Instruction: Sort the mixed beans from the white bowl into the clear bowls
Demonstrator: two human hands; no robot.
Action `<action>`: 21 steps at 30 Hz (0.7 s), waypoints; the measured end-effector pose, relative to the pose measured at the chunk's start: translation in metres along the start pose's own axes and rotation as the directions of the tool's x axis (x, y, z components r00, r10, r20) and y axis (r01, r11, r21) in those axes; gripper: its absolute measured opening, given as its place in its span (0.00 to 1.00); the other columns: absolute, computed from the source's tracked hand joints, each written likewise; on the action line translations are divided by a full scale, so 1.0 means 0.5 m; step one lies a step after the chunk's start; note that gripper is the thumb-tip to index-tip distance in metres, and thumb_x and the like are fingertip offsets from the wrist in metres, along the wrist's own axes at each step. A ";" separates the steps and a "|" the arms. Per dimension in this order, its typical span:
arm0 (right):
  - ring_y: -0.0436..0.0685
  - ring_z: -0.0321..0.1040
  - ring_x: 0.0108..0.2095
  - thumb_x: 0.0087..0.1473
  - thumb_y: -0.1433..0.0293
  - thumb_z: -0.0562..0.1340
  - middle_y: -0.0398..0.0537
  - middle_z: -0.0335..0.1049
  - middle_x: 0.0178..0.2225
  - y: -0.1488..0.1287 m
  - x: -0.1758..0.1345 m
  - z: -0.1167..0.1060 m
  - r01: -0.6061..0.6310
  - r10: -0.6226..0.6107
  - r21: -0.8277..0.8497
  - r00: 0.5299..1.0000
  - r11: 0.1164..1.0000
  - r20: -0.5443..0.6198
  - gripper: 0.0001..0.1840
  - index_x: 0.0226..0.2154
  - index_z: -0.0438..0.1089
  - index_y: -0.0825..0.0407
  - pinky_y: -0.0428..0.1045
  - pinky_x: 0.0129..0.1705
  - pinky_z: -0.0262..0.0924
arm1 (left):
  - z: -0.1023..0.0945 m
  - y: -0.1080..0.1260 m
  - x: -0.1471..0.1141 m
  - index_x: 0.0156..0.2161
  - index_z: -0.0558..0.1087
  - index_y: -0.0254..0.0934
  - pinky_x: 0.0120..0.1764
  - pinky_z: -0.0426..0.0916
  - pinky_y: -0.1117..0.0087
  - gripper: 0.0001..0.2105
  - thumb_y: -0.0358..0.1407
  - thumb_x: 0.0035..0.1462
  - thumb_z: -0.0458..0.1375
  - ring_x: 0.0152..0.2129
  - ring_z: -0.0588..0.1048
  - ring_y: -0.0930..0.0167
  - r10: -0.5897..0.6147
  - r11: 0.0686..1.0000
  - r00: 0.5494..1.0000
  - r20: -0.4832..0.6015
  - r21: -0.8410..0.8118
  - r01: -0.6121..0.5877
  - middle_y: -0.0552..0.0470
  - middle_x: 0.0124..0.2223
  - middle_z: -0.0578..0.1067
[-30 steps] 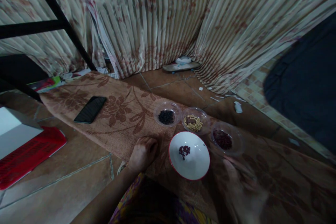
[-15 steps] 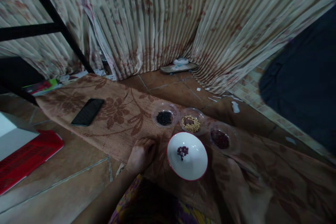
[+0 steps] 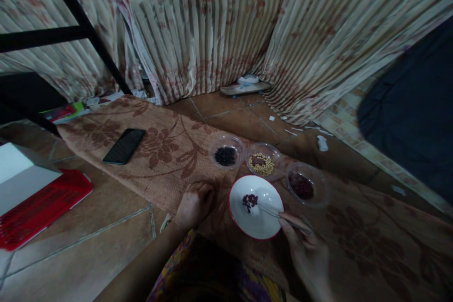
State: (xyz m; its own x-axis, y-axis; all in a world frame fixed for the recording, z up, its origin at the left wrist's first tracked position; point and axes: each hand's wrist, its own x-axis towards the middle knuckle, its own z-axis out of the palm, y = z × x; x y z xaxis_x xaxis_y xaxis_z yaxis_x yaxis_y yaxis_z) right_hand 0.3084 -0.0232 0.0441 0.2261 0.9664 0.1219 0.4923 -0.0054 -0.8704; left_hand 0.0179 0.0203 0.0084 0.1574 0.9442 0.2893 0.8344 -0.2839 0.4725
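My right hand (image 3: 306, 247) grips a pair of thin metal tweezers (image 3: 278, 213), whose tips reach into a white bowl (image 3: 264, 191) with a red rim. In the bowl lies a small heap of dark red beans (image 3: 249, 202); whether the tips hold a bean is too small to tell. My left hand (image 3: 194, 205) rests closed on the cloth, left of the bowl, with nothing visible in it. Behind the bowl stand three clear plastic dishes, holding black beans (image 3: 225, 156), yellow soybeans (image 3: 262, 164) and dark red beans (image 3: 300, 186).
A brown patterned cloth (image 3: 159, 179) covers the low bench. A black phone (image 3: 124, 146) lies on its left part. On the floor are a red and white box (image 3: 46, 203), a skateboard (image 3: 246, 88) by the curtain (image 3: 198, 33), and scraps of white litter (image 3: 322, 143). A dark cloth form (image 3: 414, 108) is at right.
My right hand has moved left from beside the dish of red beans, bringing the tweezers over the bowl. My left hand stays resting on the cloth. The view has shifted slightly.
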 end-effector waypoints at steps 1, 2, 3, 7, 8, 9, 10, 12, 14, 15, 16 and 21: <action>0.58 0.72 0.41 0.51 0.56 0.65 0.50 0.76 0.39 0.002 0.000 0.001 0.005 -0.005 0.001 1.000 1.000 0.005 0.14 0.33 0.79 0.47 0.52 0.43 0.68 | 0.000 0.000 0.000 0.34 0.71 0.38 0.40 0.67 0.65 0.05 0.31 0.61 0.54 0.32 0.74 0.68 0.001 1.000 1.000 0.003 -0.001 -0.001 0.51 0.33 0.76; 0.58 0.72 0.41 0.51 0.56 0.65 0.50 0.76 0.39 0.004 0.000 0.002 0.009 -0.009 0.003 1.000 1.000 0.005 0.13 0.33 0.79 0.47 0.52 0.44 0.68 | 0.000 0.000 0.000 0.34 0.71 0.38 0.40 0.67 0.65 0.05 0.31 0.61 0.54 0.32 0.74 0.68 0.002 1.000 1.000 0.005 -0.001 -0.002 0.51 0.33 0.76; 0.58 0.72 0.41 0.51 0.56 0.65 0.50 0.76 0.39 0.006 0.000 0.003 0.010 -0.010 0.007 1.000 1.000 0.002 0.13 0.33 0.79 0.47 0.53 0.45 0.68 | 0.000 0.000 0.000 0.35 0.71 0.38 0.40 0.67 0.65 0.05 0.31 0.61 0.54 0.32 0.74 0.68 0.002 1.000 1.000 0.007 -0.001 -0.002 0.51 0.33 0.76; 0.58 0.72 0.40 0.50 0.56 0.65 0.51 0.77 0.38 0.008 0.004 0.007 -0.006 0.006 0.010 1.000 1.000 -0.006 0.15 0.33 0.79 0.48 0.53 0.44 0.68 | -0.001 0.001 -0.001 0.35 0.72 0.38 0.40 0.67 0.65 0.06 0.31 0.62 0.53 0.32 0.74 0.68 -0.001 1.000 1.000 0.001 -0.001 0.001 0.50 0.33 0.76; 0.59 0.72 0.40 0.50 0.55 0.65 0.51 0.77 0.38 0.008 0.005 0.007 -0.007 0.007 0.005 1.000 1.000 -0.005 0.15 0.32 0.79 0.49 0.54 0.44 0.68 | -0.001 0.001 -0.001 0.35 0.72 0.38 0.40 0.67 0.65 0.06 0.31 0.62 0.53 0.32 0.74 0.68 -0.002 1.000 1.000 -0.002 -0.001 0.002 0.50 0.33 0.76; 0.59 0.72 0.41 0.50 0.55 0.65 0.51 0.77 0.38 0.009 0.006 0.007 -0.006 0.006 0.000 1.000 1.000 -0.002 0.15 0.33 0.79 0.49 0.54 0.45 0.67 | -0.001 0.001 -0.001 0.34 0.72 0.38 0.40 0.67 0.65 0.06 0.31 0.61 0.53 0.32 0.74 0.68 -0.002 1.000 1.000 -0.003 -0.001 0.002 0.50 0.33 0.76; 0.59 0.72 0.41 0.50 0.55 0.65 0.51 0.77 0.38 0.009 0.007 0.008 -0.004 0.004 -0.001 1.000 1.000 -0.001 0.15 0.33 0.79 0.49 0.54 0.45 0.67 | -0.001 0.001 0.000 0.34 0.72 0.38 0.40 0.67 0.65 0.06 0.31 0.61 0.53 0.32 0.74 0.67 -0.001 1.000 1.000 -0.002 -0.001 0.001 0.50 0.33 0.76; 0.59 0.73 0.41 0.50 0.56 0.65 0.51 0.77 0.38 0.011 0.007 0.008 -0.001 0.001 0.008 1.000 1.000 -0.001 0.15 0.33 0.79 0.49 0.54 0.45 0.67 | -0.001 0.001 0.000 0.34 0.72 0.38 0.40 0.67 0.65 0.06 0.31 0.61 0.54 0.32 0.74 0.67 0.000 1.000 1.000 -0.002 -0.004 0.000 0.50 0.33 0.76; 0.59 0.73 0.40 0.51 0.56 0.65 0.51 0.77 0.38 0.012 0.007 0.008 0.001 -0.002 0.020 1.000 1.000 0.004 0.15 0.33 0.79 0.49 0.54 0.44 0.67 | -0.002 0.002 0.000 0.34 0.72 0.38 0.40 0.68 0.65 0.06 0.30 0.61 0.54 0.32 0.74 0.68 0.000 1.000 1.000 -0.004 -0.006 0.000 0.50 0.33 0.76; 0.59 0.73 0.40 0.51 0.56 0.65 0.51 0.77 0.38 0.012 0.006 0.009 0.003 -0.003 0.022 1.000 1.000 0.009 0.15 0.33 0.79 0.49 0.54 0.44 0.67 | -0.003 0.002 0.000 0.34 0.72 0.38 0.40 0.68 0.65 0.06 0.30 0.61 0.54 0.32 0.74 0.68 -0.001 1.000 1.000 -0.004 -0.006 0.001 0.50 0.33 0.76; 0.59 0.73 0.41 0.51 0.56 0.65 0.51 0.77 0.38 0.011 0.005 0.009 0.004 -0.004 0.019 1.000 1.000 0.014 0.15 0.33 0.79 0.49 0.54 0.44 0.67 | -0.003 0.002 0.001 0.34 0.72 0.38 0.39 0.68 0.65 0.06 0.30 0.61 0.53 0.32 0.74 0.68 -0.003 1.000 1.000 -0.004 -0.006 0.003 0.50 0.33 0.76; 0.59 0.72 0.41 0.52 0.56 0.64 0.51 0.76 0.39 0.007 0.004 0.010 -0.005 0.005 0.013 1.000 1.000 0.016 0.14 0.34 0.78 0.49 0.53 0.44 0.67 | -0.005 0.004 0.002 0.34 0.72 0.38 0.40 0.68 0.65 0.07 0.31 0.62 0.52 0.32 0.75 0.68 -0.004 1.000 1.000 0.007 -0.005 0.004 0.50 0.33 0.76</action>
State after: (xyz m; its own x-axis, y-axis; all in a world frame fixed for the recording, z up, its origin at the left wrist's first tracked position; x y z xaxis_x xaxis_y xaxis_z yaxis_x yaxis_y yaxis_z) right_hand 0.3063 -0.0200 0.0391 0.2153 0.9703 0.1105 0.4805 -0.0068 -0.8770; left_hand 0.0183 0.0202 0.0119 0.1575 0.9464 0.2819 0.8324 -0.2808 0.4778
